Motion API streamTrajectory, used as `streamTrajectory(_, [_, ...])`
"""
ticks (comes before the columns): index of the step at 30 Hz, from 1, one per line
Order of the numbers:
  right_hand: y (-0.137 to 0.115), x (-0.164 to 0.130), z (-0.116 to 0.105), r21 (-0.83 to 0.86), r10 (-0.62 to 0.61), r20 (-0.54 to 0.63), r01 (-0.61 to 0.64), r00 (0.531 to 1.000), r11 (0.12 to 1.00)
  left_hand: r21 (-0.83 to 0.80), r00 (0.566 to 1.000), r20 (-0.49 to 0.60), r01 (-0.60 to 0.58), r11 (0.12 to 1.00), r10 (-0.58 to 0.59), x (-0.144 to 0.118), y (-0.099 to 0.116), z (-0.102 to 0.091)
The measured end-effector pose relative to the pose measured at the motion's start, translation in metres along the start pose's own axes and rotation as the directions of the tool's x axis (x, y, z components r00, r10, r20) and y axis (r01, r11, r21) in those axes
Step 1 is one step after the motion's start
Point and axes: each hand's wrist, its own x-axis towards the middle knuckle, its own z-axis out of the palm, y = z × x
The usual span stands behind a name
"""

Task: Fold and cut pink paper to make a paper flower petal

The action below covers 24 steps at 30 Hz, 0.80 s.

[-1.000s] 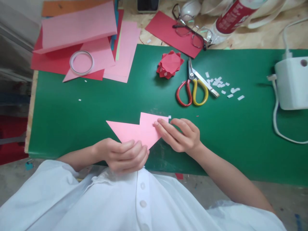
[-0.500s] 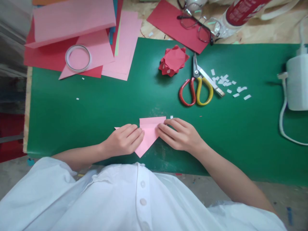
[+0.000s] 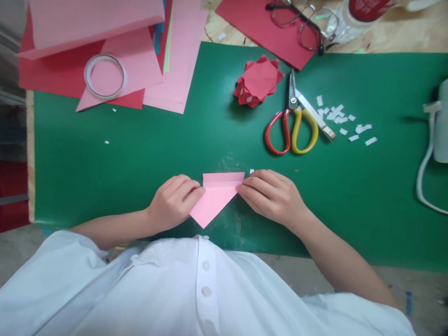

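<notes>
Both hands [image 3: 224, 198] pinch unmarked pink paper [image 3: 216, 198].

The left corner of the pink folded paper [image 3: 216, 198] is covered by the left hand [image 3: 173, 201]. Far beyond the right hand [image 3: 275, 196], the bottle [image 3: 364, 11], glasses [image 3: 304, 23] and white device [image 3: 441, 123] are cut off by the frame edges.

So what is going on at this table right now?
A person in a white shirt is folding a pink paper on a green mat. The left hand presses its left edge and the right hand pinches its right corner; the piece points toward the person. Farther back lie a folded red paper flower, scissors, white scraps and a tape roll on loose sheets.
</notes>
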Motion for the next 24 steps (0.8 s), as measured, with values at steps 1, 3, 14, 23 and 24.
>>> streamTrajectory(1, [0.0,0.0,0.0,0.012,0.017,0.008,-0.018,1.0,1.0,-0.028,0.999,0.013,0.03,0.999,-0.03,0.0,-0.002,0.0])
streamTrajectory(3, [0.001,0.001,-0.001,0.052,0.068,0.029,-0.069,0.997,0.996,-0.08,0.996,0.034,0.082,0.993,-0.08,0.0,-0.005,0.0])
streamTrajectory(14, [0.003,0.001,0.002,0.264,0.279,0.121,-0.302,0.953,0.916,-0.235,0.947,0.128,0.317,0.919,-0.294,0.013,-0.012,0.003])
streamTrajectory(23, [0.0,0.005,0.002,0.283,0.455,0.168,-0.485,0.875,0.828,-0.109,0.875,0.229,0.458,0.882,-0.426,0.021,-0.016,-0.001])
streamTrajectory(24, [-0.001,0.005,0.002,0.265,0.48,0.167,-0.508,0.861,0.82,-0.092,0.868,0.233,0.469,0.878,-0.439,0.021,-0.018,0.0])
